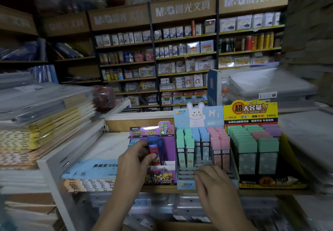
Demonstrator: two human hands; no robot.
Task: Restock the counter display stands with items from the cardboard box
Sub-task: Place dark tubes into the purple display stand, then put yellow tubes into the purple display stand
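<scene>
The left forearm comes up from 7 o'clock, and the left hand [134, 160] is raised in front of the purple display stand [169, 149], which stands at 6 o'clock on the counter [261, 192]. This hand is grasping a slim blue-and-red case [152, 145]. The case is upright, with the thumb across its lower front and the fingers curled behind it. Its top end reaches up to the stand's purple header card, and the case sits over the stand's open compartment, though whether it touches the stand cannot be told. The right forearm enters from 5 o'clock. The right hand [214, 185] lies palm down and released, holding nothing, with its gently bent fingers resting on the bare grey front rows of the blue rabbit display stand [198, 117]. That stand sits just beside the purple one, on its 3 o'clock side, and its back rows hold upright green, blue and pink cases [187, 151]. At 4 o'clock, touching the blue stand, is the yellow display stand [250, 111], packed with green, pink and purple boxes. A strip of brown cardboard [180, 226] shows at 6 o'clock along the bottom edge, between the two forearms. Stacked notebooks [45, 122] fill 9 o'clock, and stocked wall shelves [185, 54] run across 12 o'clock.
</scene>
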